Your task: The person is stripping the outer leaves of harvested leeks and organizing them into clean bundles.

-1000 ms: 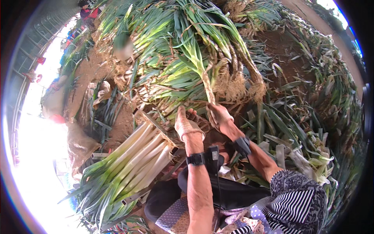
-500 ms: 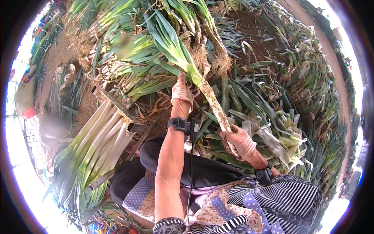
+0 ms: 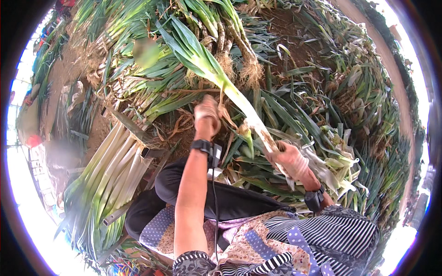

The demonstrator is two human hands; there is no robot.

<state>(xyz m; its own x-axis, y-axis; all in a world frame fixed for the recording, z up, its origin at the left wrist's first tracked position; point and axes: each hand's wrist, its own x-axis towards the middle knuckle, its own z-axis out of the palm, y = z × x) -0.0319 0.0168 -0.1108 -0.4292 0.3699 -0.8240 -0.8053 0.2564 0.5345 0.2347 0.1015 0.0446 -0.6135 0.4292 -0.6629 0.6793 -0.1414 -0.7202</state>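
Note:
A long leek (image 3: 237, 99) slants across the middle, green leaves toward the far left and root end toward me. My right hand (image 3: 289, 160), in a pale glove, is closed around its lower, soil-stained end. White stalk shows along its middle, and a loose strip of outer leaf (image 3: 247, 140) hangs off it. Left of the stalk, my left hand (image 3: 208, 112), also gloved, is closed and slightly blurred beside a dry brown strip (image 3: 224, 112). Whatever its fingers grip is hidden.
A bundle of clean white leeks (image 3: 110, 168) lies on a metal frame (image 3: 117, 214) at left. Untrimmed leeks with roots (image 3: 225, 50) are piled at the far side. Stripped leaves (image 3: 334, 158) lie in a heap to the right. My bent knees (image 3: 172, 179) are close below.
My left hand has moved left and slightly down, away from the leek. The upper stalk, brown and dirty before, now shows white, with loosened outer leaf around its middle.

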